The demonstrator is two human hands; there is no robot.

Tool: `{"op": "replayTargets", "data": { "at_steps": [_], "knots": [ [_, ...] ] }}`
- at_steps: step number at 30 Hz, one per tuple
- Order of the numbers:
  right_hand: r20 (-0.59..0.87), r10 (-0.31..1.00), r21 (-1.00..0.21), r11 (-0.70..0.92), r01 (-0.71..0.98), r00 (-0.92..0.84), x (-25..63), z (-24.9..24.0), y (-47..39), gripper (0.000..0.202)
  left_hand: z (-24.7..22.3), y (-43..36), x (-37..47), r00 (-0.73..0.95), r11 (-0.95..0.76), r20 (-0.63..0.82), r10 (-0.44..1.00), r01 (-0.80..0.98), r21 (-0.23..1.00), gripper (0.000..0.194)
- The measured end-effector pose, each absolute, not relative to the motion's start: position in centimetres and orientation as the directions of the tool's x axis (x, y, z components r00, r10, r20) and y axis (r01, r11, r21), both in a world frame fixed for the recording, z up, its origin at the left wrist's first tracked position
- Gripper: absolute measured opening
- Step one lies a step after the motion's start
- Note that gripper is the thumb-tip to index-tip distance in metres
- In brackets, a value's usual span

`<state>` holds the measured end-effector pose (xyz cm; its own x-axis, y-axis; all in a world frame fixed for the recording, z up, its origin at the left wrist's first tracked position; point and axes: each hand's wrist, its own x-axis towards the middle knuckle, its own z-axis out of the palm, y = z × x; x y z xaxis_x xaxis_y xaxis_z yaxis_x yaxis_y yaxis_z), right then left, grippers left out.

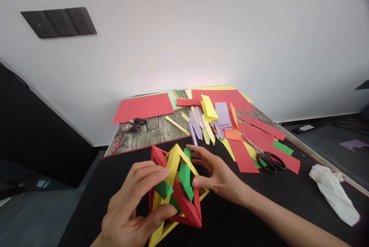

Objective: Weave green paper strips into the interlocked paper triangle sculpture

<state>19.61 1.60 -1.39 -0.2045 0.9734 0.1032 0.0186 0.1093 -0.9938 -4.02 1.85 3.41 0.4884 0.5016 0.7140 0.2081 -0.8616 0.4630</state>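
Note:
A model of folded paper strips, with red (184,204), yellow (173,162) and green (185,174) pieces interlaced, is held between my two hands above the black mat. My left hand (138,201) grips its left side, with a green folded piece (163,189) between thumb and fingers. On the right side, my right hand (211,172) has its thumb near a red edge and its fingers behind the upright green strip. Those right fingertips are partly hidden by the model.
Black-handled scissors (269,160) lie on red and green paper at the right. Folded purple (196,124) and yellow strips sit behind the hands. A crumpled white tissue (334,193) is at far right, small scissors (138,122) at back left, near a red sheet (147,106).

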Motion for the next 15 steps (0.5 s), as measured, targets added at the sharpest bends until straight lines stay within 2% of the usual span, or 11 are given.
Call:
{"op": "replayTargets", "data": {
  "at_steps": [4,8,15],
  "knots": [
    [0.095,0.982,-0.995,0.098,0.012,-0.162,19.3,-1.6,1.5,0.09,3.3,2.2,-4.0,0.505,-0.88,0.724,0.47,0.211,0.425,0.044],
    [0.075,0.986,-0.997,0.073,-0.014,-0.149,18.9,-1.6,1.4,0.091,3.4,2.2,-3.5,0.508,-0.89,0.732,0.454,0.224,0.397,0.051],
    [0.133,0.982,-0.991,0.129,-0.037,-0.131,18.7,-2.2,1.6,0.083,3.0,2.2,-3.0,0.503,-0.876,0.719,0.479,0.216,0.432,0.049]
  ]
}}
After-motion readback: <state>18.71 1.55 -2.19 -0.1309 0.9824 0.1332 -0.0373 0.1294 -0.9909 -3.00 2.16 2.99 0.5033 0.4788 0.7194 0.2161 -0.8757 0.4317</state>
